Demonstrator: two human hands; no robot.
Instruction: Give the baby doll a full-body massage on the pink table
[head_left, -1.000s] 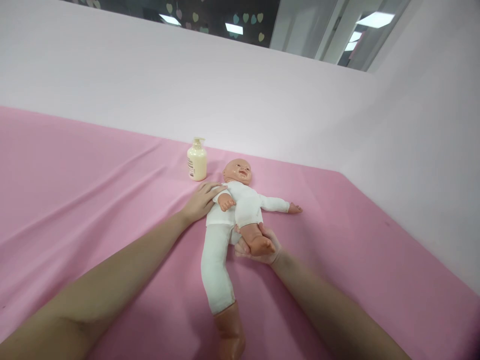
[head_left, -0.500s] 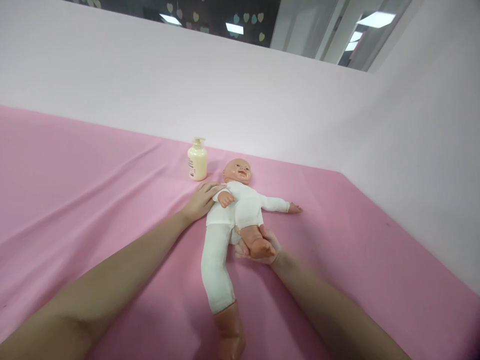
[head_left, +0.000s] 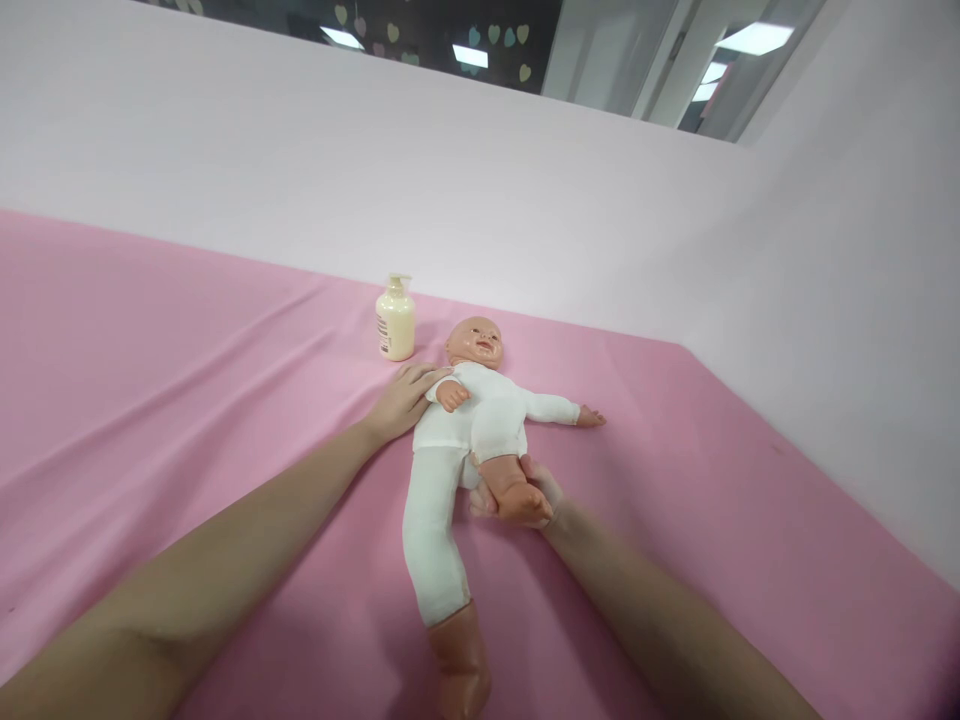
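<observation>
On its back on the pink cover lies a baby doll (head_left: 480, 415) with a white cloth body, its head toward the wall. My left hand (head_left: 405, 400) rests on the doll's upper arm and side at picture left, fingers stretched out; its thumb is hidden. My right hand (head_left: 544, 485) is closed round the doll's bent leg (head_left: 510, 485) from behind and below. That leg is folded up toward the belly, so the foot hides part of my palm. The doll's other leg (head_left: 435, 540) lies extended toward me.
A cream pump bottle (head_left: 396, 322) stands upright beyond my left hand, beside the doll's head. The pink cover (head_left: 187, 350) has shallow folds at left. White walls (head_left: 450, 200) border the surface at the back and right, with a window (head_left: 510, 45) above.
The doll's bent foot has shifted slightly down and toward me, with my right hand still round the leg. My left hand stays in place.
</observation>
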